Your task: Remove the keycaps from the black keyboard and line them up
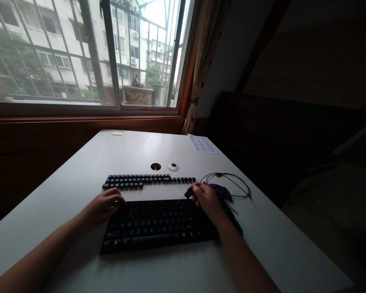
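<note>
A black keyboard (146, 232) lies on the white table, its upper rows looking bare of keycaps while the lower rows still carry theirs. Curled at its far left corner, my left hand (106, 203) has its fingertips on the keyboard's edge. My right hand (203, 197) is above the keyboard's far right part, closed on a keycap puller (188, 193) with a small black body. Two thin wire prongs point from it down and left toward the upper rows. Beyond the keyboard, loose black keycaps (125, 180) stand lined up in rows.
A black cable (247, 189) loops at the right beside a dark purple cloth (221, 191). Farther back are a round hole (155, 166), its white cover (173, 167), a printed sheet (203, 144) and yellow sticky notes (117, 132). A window (140, 61) is behind the table.
</note>
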Motion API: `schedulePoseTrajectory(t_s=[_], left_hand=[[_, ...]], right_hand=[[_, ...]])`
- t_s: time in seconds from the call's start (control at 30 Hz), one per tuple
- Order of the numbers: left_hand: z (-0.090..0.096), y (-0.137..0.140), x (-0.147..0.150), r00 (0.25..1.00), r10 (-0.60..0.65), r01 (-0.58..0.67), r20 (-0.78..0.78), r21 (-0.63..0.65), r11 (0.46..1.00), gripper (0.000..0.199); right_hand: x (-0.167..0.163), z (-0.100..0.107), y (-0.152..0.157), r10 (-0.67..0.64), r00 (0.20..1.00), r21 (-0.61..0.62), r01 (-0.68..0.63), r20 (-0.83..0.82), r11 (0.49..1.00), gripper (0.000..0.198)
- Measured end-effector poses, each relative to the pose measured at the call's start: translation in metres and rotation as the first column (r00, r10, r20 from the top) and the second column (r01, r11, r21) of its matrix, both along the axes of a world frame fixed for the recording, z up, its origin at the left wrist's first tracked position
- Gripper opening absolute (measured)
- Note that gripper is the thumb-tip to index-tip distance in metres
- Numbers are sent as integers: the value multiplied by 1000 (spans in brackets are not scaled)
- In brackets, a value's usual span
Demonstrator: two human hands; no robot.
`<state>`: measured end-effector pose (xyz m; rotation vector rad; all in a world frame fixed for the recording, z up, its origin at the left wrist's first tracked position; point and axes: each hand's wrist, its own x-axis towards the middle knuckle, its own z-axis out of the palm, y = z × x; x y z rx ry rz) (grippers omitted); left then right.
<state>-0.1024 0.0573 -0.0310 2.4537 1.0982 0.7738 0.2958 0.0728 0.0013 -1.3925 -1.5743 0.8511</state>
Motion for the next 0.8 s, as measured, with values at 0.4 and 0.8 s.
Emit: schedulePoseTrajectory(t_s=[0.4,0.8], left_hand=[[-3,1,0,1000,-1,2,-22,57,998,19],[-4,2,-1,1000,5,-3,-28,48,999,18]], right_hand=[[-6,4,-2,-41,999,52,41,-3,998,23],[-9,0,-2,14,997,-40,-17,-82,999,24]])
